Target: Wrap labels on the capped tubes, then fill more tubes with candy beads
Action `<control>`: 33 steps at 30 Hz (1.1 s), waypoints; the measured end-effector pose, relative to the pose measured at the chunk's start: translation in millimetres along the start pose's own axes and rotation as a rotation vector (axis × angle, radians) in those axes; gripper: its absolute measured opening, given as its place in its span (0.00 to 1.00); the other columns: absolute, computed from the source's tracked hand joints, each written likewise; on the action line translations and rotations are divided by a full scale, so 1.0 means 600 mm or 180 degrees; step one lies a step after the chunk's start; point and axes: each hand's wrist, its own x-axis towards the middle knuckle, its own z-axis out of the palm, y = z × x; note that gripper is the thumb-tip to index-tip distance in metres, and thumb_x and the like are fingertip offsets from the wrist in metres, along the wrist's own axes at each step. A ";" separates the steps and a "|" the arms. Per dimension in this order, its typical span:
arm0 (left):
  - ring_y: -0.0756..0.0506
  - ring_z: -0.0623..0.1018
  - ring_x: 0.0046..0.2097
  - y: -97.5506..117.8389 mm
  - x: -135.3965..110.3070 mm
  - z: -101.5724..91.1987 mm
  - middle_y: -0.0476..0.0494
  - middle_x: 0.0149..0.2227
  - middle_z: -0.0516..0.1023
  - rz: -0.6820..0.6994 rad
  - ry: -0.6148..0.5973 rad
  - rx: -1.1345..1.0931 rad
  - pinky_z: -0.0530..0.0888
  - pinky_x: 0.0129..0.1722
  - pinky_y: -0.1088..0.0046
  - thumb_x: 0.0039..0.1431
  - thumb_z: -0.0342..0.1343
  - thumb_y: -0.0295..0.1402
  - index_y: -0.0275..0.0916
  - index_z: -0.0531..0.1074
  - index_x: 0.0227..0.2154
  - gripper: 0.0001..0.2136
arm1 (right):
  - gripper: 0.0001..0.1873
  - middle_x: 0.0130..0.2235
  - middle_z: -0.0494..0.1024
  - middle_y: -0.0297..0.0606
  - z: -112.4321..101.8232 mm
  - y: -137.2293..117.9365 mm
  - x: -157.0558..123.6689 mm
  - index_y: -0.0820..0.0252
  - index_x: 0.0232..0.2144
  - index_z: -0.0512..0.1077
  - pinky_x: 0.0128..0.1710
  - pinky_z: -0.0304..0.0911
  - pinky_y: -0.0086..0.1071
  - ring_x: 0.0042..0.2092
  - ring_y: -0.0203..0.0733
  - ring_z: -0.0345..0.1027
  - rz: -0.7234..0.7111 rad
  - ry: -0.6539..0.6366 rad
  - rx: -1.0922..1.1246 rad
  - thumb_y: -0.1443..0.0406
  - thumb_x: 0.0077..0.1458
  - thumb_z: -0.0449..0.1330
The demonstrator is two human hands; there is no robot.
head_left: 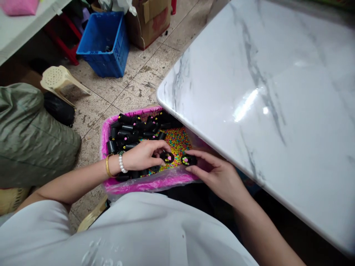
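Narrow pinches: my left hand [142, 156] grips a black dotted cylinder [167, 157], my right hand [219, 175] a second black dotted cylinder [189, 160], both just above the pink-lined bin [149, 186] of coloured beads [177, 142].

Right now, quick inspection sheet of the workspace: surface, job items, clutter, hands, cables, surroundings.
Surface: white marble-look tabletop, corner overhanging the bin's edge.
Job's things: black cylinders and multicoloured beads in a pink-lined bin.
Clutter: blue plastic crate, cardboard box, beige plastic stool, olive fabric bundle.
Grippers: left hand pinches black dotted piece; right hand pinches second black dotted piece.
Cables: nothing seen.
Surroundings: speckled tile floor.
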 end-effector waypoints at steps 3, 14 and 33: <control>0.49 0.76 0.38 0.002 -0.003 0.006 0.47 0.37 0.77 0.0081 -0.0149 -0.1095 0.72 0.41 0.72 0.55 0.61 0.28 0.36 0.71 0.44 0.13 | 0.18 0.43 0.81 0.37 0.000 -0.001 -0.003 0.54 0.45 0.78 0.53 0.68 0.41 0.45 0.45 0.74 0.0043 -0.0039 0.0685 0.61 0.50 0.68; 0.48 0.76 0.43 0.014 -0.016 0.004 0.44 0.42 0.77 0.0341 0.0109 -0.1557 0.72 0.47 0.70 0.53 0.63 0.28 0.35 0.73 0.43 0.14 | 0.18 0.43 0.82 0.37 0.015 -0.022 -0.005 0.54 0.44 0.77 0.46 0.73 0.34 0.45 0.41 0.77 0.0132 -0.0268 0.1828 0.64 0.49 0.70; 0.47 0.77 0.42 0.027 -0.029 0.005 0.44 0.40 0.78 0.0209 0.0134 -0.1863 0.73 0.47 0.68 0.51 0.65 0.29 0.35 0.74 0.43 0.15 | 0.18 0.43 0.81 0.39 0.030 -0.037 -0.023 0.55 0.45 0.74 0.45 0.74 0.34 0.43 0.42 0.77 0.0166 -0.0381 0.1774 0.62 0.51 0.68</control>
